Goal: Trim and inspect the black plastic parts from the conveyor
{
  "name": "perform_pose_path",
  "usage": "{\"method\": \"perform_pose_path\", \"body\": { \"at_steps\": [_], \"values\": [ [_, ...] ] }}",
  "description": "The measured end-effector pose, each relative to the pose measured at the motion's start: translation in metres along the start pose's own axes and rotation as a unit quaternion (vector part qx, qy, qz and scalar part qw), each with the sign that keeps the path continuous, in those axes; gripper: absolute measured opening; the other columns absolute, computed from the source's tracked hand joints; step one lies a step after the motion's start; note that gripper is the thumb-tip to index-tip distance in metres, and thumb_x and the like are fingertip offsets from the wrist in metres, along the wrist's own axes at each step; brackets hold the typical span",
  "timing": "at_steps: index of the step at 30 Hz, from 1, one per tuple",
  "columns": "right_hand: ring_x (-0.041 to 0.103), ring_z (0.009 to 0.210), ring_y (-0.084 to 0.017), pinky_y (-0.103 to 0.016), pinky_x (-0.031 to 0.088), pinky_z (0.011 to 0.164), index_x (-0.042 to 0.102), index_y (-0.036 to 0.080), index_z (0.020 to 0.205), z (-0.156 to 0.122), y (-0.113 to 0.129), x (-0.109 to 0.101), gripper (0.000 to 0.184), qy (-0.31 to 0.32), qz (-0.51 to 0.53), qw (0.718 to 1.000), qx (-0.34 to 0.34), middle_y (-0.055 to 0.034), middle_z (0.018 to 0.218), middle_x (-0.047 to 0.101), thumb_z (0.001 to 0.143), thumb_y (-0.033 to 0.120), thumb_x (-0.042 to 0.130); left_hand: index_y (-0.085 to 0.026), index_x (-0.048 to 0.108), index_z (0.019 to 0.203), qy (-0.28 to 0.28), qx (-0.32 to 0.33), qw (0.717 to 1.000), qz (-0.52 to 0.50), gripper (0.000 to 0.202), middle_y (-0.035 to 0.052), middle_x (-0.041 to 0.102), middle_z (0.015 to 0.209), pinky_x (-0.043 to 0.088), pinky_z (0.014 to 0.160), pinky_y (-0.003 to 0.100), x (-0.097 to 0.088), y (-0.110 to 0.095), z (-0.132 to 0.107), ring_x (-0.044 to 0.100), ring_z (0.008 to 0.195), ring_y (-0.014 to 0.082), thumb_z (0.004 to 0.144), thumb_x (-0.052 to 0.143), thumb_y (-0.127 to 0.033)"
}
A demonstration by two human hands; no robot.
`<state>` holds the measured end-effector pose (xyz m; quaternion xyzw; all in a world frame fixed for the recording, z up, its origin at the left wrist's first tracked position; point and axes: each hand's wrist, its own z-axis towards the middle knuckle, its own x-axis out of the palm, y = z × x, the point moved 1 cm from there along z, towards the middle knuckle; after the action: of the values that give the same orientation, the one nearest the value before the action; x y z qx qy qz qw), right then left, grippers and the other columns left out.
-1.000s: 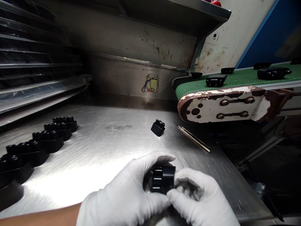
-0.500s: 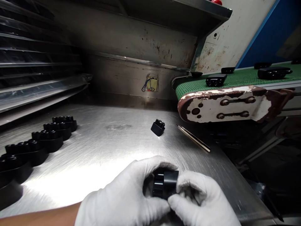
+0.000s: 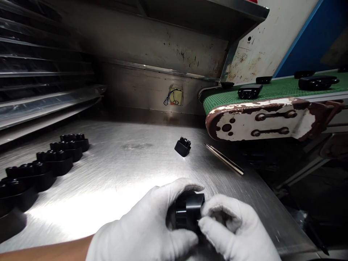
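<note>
Near the front of the metal table, my left hand in a white glove grips a black plastic part between thumb and fingers. The part lies on its side, its glossy knobbed end toward my left palm. My right hand, gloved too, pinches at the part's right edge; its fingertips partly hide that side, and whether anything small is between them I cannot make out. A similar black part with knobs on top stands upright beyond my hands. To its right lies a thin pair of tweezers or sticks.
A row of similar black parts stands along the left. Stacked trays rise behind them. At the right, a green conveyor belt carries several black pieces, its rusty end overhanging the table. A metal shelf hangs above.
The held part has turned slightly and shifted a little up and left. My right hand's thumb and fingertips have moved slightly along its edge. The parts on the table stay put.
</note>
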<state>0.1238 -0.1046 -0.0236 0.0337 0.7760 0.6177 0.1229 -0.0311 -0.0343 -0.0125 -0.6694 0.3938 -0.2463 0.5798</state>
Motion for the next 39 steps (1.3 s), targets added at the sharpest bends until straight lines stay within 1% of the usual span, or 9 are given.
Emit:
{"method": "perform_pose_path", "body": {
  "at_steps": [2,4,6,8,14,20,26,32,39],
  "values": [
    [0.043,0.055,-0.012,-0.026,0.032,0.054,0.063,0.018,0.062,0.0,0.001,0.0,0.015,-0.009,0.007,1.0,-0.008,0.0036,0.057,0.05,0.066,0.03,0.07,-0.027,0.059,0.113,-0.018,-0.021,1.0,-0.007,0.036,-0.0022,0.07,0.108,0.052,0.069,0.022,0.0,0.002,0.0,0.065,0.1,0.0207,0.079,0.068,-0.015],
    [0.043,0.055,-0.012,-0.025,0.032,0.054,0.063,0.018,0.063,-0.001,0.001,-0.001,0.017,-0.005,0.01,1.0,-0.014,0.0034,0.057,0.05,0.068,0.032,0.071,-0.026,0.061,0.107,-0.028,-0.043,0.999,0.002,0.033,-0.0025,0.07,0.114,0.053,0.075,0.023,0.0,0.005,-0.001,0.065,0.106,0.0219,0.077,0.066,-0.012],
    [0.042,0.055,-0.012,-0.025,0.031,0.053,0.062,0.018,0.062,-0.001,0.0,-0.001,0.019,0.001,0.011,1.0,-0.015,0.0035,0.057,0.049,0.069,0.033,0.071,-0.023,0.061,0.096,-0.029,-0.055,0.998,0.02,0.023,-0.0031,0.071,0.11,0.053,0.084,0.027,0.001,0.006,-0.001,0.066,0.104,0.0216,0.077,0.064,-0.01],
    [0.041,0.055,-0.011,-0.024,0.03,0.053,0.062,0.018,0.062,-0.001,-0.001,-0.001,0.019,0.004,0.012,1.0,-0.015,0.0038,0.057,0.049,0.069,0.032,0.072,-0.021,0.061,0.09,-0.025,-0.059,0.998,0.029,0.018,-0.0027,0.072,0.106,0.053,0.086,0.03,0.001,0.006,-0.001,0.067,0.1,0.0217,0.076,0.064,-0.011],
    [0.043,0.055,-0.011,-0.023,0.031,0.053,0.063,0.018,0.064,0.001,-0.002,-0.003,0.011,0.015,0.027,0.999,-0.019,0.0038,0.057,0.051,0.067,0.024,0.07,-0.024,0.063,0.1,-0.026,-0.059,0.998,-0.004,0.028,-0.0024,0.071,0.111,0.052,0.09,0.028,0.0,0.008,-0.002,0.066,0.107,0.0223,0.076,0.064,-0.008],
    [0.043,0.055,-0.01,-0.022,0.031,0.053,0.063,0.018,0.065,0.001,-0.005,-0.005,0.011,0.019,0.033,0.999,-0.012,0.0048,0.058,0.051,0.067,0.021,0.073,-0.029,0.059,0.123,-0.029,-0.066,0.997,0.012,0.05,-0.0019,0.07,0.118,0.054,0.086,0.027,-0.002,0.01,-0.005,0.064,0.113,0.0241,0.078,0.065,-0.009],
    [0.042,0.056,-0.011,-0.023,0.031,0.053,0.063,0.018,0.065,0.0,-0.004,-0.003,0.014,0.002,0.054,0.999,-0.001,0.004,0.057,0.05,0.067,0.027,0.075,-0.027,0.059,0.124,-0.028,-0.051,0.998,0.031,0.05,-0.0001,0.07,0.118,0.052,0.066,0.023,0.0,0.004,-0.003,0.064,0.112,0.0257,0.077,0.065,-0.011],
    [0.043,0.056,-0.011,-0.022,0.032,0.053,0.063,0.019,0.065,0.002,-0.006,-0.004,0.012,0.014,0.043,0.999,-0.008,0.0044,0.058,0.051,0.067,0.023,0.075,-0.031,0.057,0.125,-0.036,-0.056,0.997,0.031,0.053,-0.0032,0.071,0.117,0.05,0.063,0.022,-0.001,0.005,-0.002,0.065,0.11,0.0243,0.077,0.066,-0.011],
    [0.049,0.062,-0.012,-0.021,0.039,0.058,0.064,0.02,0.071,0.008,-0.016,-0.006,0.015,0.017,0.036,0.999,-0.025,0.0025,0.065,0.056,0.072,0.03,0.076,-0.03,0.056,0.126,-0.039,-0.054,0.997,0.044,0.052,-0.0019,0.071,0.115,0.048,0.06,0.022,-0.001,0.005,-0.003,0.066,0.108,0.0238,0.078,0.063,-0.011]
  ]
}}
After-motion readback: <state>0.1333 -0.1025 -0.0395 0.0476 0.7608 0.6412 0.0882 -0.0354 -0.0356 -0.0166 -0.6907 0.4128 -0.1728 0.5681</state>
